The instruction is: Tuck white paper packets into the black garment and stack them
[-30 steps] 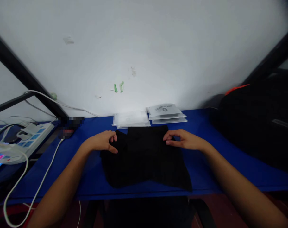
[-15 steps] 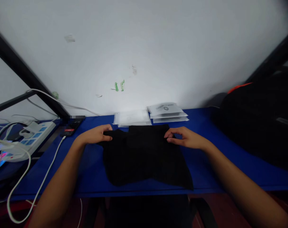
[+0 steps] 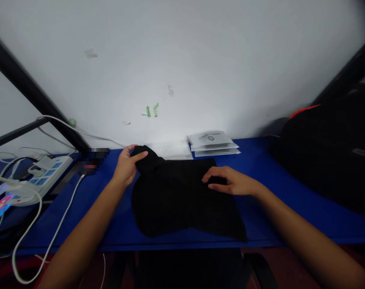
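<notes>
A piece of black cloth [image 3: 182, 196], perhaps a garment, lies spread near the front edge of the blue table. Its dark folds make the exact shape hard to read. My left hand [image 3: 128, 163] pinches the cloth's upper left corner between thumb and fingers and lifts it off the table. On the upper right part of the cloth rests my right hand [image 3: 226, 180], fingers bent and apart from the thumb, with no fabric gripped between them. Behind the cloth lie flat white packets [image 3: 173, 149], partly covered by the raised corner, beside a stack of printed pale packets [image 3: 212, 140].
A large black bag-like object [image 3: 329, 156] fills the table's right side. To the left are a white power strip [image 3: 51, 172], a lit phone [image 3: 0, 206], a dark device [image 3: 90, 164] and a looping white cable [image 3: 57, 228]. A white wall [image 3: 230, 72] stands behind.
My left hand has moved up and slightly right, raising and folding the cloth's left corner toward the packets. My right hand has shifted slightly down and its fingers have loosened on the cloth.
</notes>
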Tool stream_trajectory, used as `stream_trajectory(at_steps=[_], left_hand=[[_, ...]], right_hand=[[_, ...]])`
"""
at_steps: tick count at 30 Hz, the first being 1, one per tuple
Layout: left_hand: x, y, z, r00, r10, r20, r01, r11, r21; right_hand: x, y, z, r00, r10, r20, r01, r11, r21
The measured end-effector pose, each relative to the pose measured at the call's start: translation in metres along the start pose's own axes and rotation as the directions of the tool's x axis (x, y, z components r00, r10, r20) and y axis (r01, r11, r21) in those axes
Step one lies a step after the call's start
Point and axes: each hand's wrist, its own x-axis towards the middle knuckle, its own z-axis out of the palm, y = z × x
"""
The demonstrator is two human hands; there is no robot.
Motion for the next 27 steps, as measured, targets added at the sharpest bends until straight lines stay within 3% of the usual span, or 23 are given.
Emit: stream_trajectory(at_steps=[3,5,7,9,11,13,16,18,20,22,24,27], left_hand=[[-0.015,-0.021,0.016,0.996,0.019,0.093,-0.018,1.000,-0.006],[-0.026,-0.035,0.022,0.968,0.052,0.247,-0.085,0.988,0.126],[-0.036,-0.043,0.024,0.894,0.050,0.446,-0.222,0.913,0.343],[-0.043,-0.044,0.023,0.795,0.006,0.606,-0.386,0.776,0.499],[-0.044,-0.041,0.021,0.719,-0.015,0.695,-0.498,0.686,0.530],[-0.040,-0.037,0.018,0.692,0.049,0.720,-0.567,0.654,0.500],[-0.025,-0.030,0.007,0.743,0.221,0.632,-0.631,0.545,0.552],[-0.014,-0.026,-0.002,0.796,0.253,0.550,-0.603,0.421,0.678],[-0.006,-0.023,-0.010,0.843,0.155,0.515,-0.537,0.296,0.790],[-0.002,-0.022,-0.015,0.858,-0.010,0.514,-0.500,0.211,0.840],[-0.002,-0.023,-0.016,0.844,-0.129,0.520,-0.494,0.187,0.849],[-0.005,-0.029,-0.009,0.846,-0.149,0.512,-0.483,0.194,0.854]], right_hand=[[0.000,-0.001,0.001,1.000,0.005,0.008,-0.005,1.000,-0.006],[0.000,-0.002,0.000,1.000,0.006,0.003,-0.006,1.000,-0.004],[0.000,-0.002,0.000,1.000,0.007,0.001,-0.007,1.000,-0.001],[0.000,-0.002,0.000,1.000,0.008,0.006,-0.008,1.000,-0.001],[0.000,-0.002,0.000,1.000,0.011,0.010,-0.011,1.000,-0.001],[-0.001,-0.001,-0.001,1.000,0.014,0.010,-0.014,1.000,0.000],[-0.002,-0.001,-0.002,1.000,0.025,0.004,-0.025,1.000,-0.003],[-0.002,-0.001,-0.002,0.999,0.041,0.006,-0.041,0.999,-0.008],[-0.003,-0.001,-0.003,0.999,0.054,0.006,-0.054,0.998,-0.010],[-0.003,-0.002,-0.003,0.998,0.057,0.002,-0.057,0.998,-0.010],[-0.003,-0.002,-0.004,0.999,0.052,0.001,-0.052,0.999,-0.012],[-0.002,-0.003,-0.004,0.999,0.052,0.006,-0.052,0.999,-0.014]])
